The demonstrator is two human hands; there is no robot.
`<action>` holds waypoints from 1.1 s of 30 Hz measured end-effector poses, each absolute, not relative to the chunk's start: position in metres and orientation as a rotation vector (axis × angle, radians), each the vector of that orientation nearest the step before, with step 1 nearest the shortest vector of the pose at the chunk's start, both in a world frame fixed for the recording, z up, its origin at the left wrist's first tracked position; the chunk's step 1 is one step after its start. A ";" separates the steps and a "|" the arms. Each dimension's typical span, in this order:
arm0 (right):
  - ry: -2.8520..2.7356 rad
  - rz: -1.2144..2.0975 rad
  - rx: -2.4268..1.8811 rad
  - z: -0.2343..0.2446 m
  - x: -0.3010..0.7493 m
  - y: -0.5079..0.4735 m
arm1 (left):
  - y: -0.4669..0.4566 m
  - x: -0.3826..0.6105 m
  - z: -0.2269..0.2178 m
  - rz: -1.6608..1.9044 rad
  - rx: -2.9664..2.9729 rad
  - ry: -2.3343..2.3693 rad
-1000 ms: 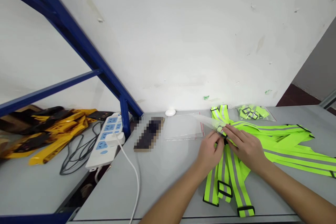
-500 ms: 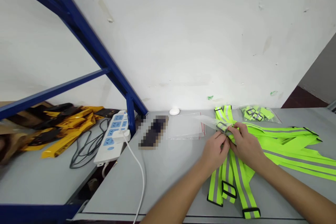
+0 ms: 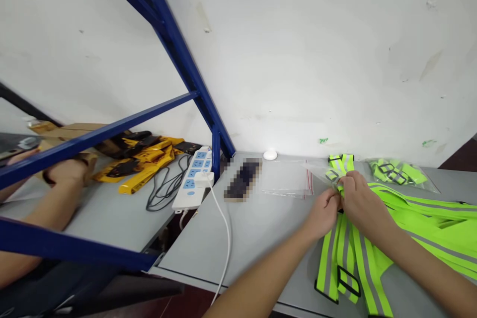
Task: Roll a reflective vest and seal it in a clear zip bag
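Note:
My left hand (image 3: pixel 323 212) and my right hand (image 3: pixel 360 200) meet over a pile of neon-green reflective straps (image 3: pixel 402 218) on the grey table (image 3: pixel 261 218). Both hands are closed, pinching a folded green strap (image 3: pixel 334 177) together with the mouth of a clear plastic bag (image 3: pixel 321 172). More green straps with black buckles (image 3: pixel 345 278) hang toward the table's front edge under my hands.
Flat clear bags (image 3: pixel 286 181) lie left of my hands, a bagged strap set (image 3: pixel 400 171) at the back. A blurred dark object (image 3: pixel 243 185), white puck (image 3: pixel 270 155), power strip (image 3: pixel 194 178) with cable. Blue rack frame (image 3: pixel 179 59); another person's hand (image 3: pixel 65 171) by yellow items (image 3: pixel 143 159).
The view has swung left, so the hands and straps sit further right in frame. Another person's arm and hand have come into view at left. My hands stay pinched on the strap and bag.

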State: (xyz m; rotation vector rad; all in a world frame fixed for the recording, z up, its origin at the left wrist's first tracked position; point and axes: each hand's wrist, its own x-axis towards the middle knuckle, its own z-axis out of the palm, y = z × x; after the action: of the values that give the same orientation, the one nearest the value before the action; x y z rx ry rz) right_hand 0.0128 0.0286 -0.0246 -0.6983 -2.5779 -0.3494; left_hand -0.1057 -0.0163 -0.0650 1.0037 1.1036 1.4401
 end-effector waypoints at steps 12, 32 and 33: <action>-2.539 0.310 -0.529 -0.018 0.022 0.038 | -0.015 -0.111 -0.056 1.516 0.572 0.811; -2.647 -0.076 -0.448 -0.066 0.052 0.050 | -0.006 -0.116 -0.074 1.411 0.512 0.996; -2.629 -0.105 -0.437 -0.065 0.051 0.049 | -0.006 -0.116 -0.074 1.411 0.542 1.046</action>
State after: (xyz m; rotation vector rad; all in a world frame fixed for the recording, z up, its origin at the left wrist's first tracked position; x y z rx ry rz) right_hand 0.0515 0.0494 -0.0654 -0.4372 -2.6293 -0.1054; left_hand -0.1155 -0.0060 -0.0738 0.5423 1.0462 1.4113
